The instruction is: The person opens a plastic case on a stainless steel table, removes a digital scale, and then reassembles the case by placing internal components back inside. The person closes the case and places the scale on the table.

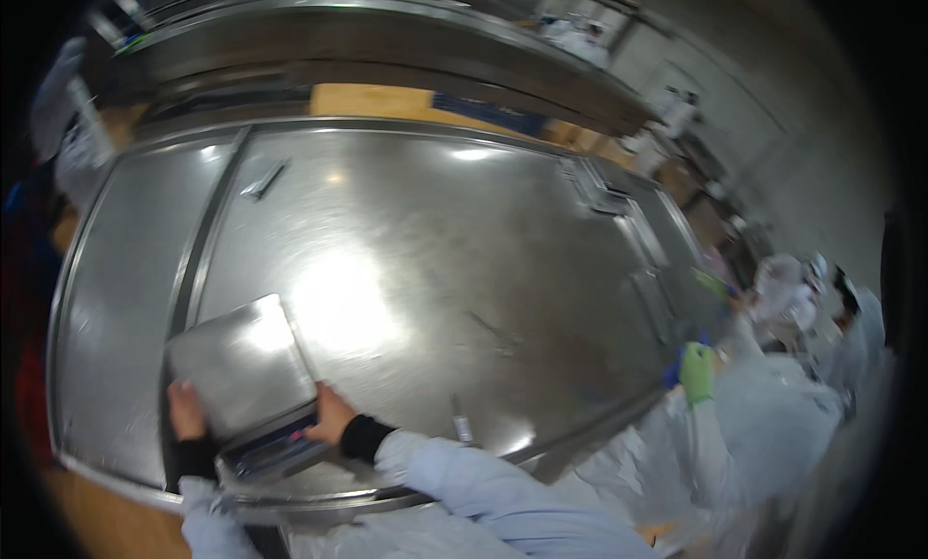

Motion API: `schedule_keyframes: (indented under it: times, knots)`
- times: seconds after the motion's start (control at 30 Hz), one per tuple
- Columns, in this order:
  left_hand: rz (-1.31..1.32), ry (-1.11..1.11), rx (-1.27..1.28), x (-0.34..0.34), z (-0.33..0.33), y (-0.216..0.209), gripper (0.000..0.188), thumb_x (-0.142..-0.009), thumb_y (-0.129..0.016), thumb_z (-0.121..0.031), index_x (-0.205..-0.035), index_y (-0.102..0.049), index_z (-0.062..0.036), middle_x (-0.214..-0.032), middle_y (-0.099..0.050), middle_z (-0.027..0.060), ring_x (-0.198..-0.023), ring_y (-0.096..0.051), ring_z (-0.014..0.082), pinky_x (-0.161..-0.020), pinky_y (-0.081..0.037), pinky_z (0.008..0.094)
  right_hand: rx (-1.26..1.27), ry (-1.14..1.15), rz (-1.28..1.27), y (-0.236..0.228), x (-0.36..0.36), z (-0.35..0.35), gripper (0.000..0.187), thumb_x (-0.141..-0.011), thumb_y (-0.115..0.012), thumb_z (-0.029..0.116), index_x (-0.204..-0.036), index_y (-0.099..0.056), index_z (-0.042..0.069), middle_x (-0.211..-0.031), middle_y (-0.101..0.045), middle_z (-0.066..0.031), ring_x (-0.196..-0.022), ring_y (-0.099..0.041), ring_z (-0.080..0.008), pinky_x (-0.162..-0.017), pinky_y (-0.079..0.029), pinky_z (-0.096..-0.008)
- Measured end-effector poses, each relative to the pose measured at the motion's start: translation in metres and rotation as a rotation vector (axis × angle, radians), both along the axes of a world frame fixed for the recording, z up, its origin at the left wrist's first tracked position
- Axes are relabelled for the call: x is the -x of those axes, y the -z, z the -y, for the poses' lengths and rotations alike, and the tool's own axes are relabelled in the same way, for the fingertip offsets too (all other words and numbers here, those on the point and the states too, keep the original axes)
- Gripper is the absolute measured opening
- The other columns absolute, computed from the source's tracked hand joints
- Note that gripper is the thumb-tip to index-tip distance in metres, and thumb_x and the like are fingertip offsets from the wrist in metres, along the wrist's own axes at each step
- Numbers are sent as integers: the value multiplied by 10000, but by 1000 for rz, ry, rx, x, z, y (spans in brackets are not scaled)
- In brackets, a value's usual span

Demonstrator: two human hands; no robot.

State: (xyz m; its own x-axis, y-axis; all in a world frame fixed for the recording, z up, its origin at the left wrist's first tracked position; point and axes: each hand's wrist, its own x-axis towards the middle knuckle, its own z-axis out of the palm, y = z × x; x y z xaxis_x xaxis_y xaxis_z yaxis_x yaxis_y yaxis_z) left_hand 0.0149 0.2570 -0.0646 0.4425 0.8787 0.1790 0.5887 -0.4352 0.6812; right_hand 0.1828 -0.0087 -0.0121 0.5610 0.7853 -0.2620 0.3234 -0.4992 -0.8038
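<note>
The scale (242,361) sits at 8 o'clock in the view, over the steel table (435,250), its dark panel (275,446) facing the person. The left hand (187,411) lies along its left edge; how far those fingers curl under cannot be told. The right hand (333,414) pinches the near right corner. With 2 hands on opposite sides, the hold probably keeps it balanced. A slim tool (462,426) lies apart at 6 o'clock, trays (599,187) at 2 o'clock.

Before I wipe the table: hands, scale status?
Left hand at left edge, right hand at right corner of scale. Scale over steel table; contact unclear. Slim object farther right.
</note>
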Motion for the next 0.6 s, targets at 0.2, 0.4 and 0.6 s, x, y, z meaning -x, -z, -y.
schedule_keyframes:
  times: [0.2,0.4,0.6]
  knots:
    - [-83,-36,125,13,9,-14,509,-911,-319,-374,-1212,-326,37,-1137,-456,291,-1052,-448,415,-878,-353,383,23,48,-6,0,11,4,850,-518,-733,190,-1179,-242,-23,-1049,-436,-260,-947,-473,-414,-807,-413,-421]
    - [-96,-13,129,7,14,-28,512,-912,-322,-366,-1220,-316,42,-1122,-467,291,-1039,-459,413,-873,-359,381,28,56,-43,-6,5,3,855,-512,-738,183,-1183,-243,-7,-1073,-426,-252,-945,-474,-417,-812,-412,-419]
    - [-176,40,118,11,3,-21,462,-915,-329,-321,-1203,-325,41,-1102,-471,303,-1034,-459,420,-866,-363,393,0,32,-35,0,1,2,840,-515,-742,191,-1170,-260,-19,-1078,-429,-260,-967,-473,-410,-830,-408,-405]
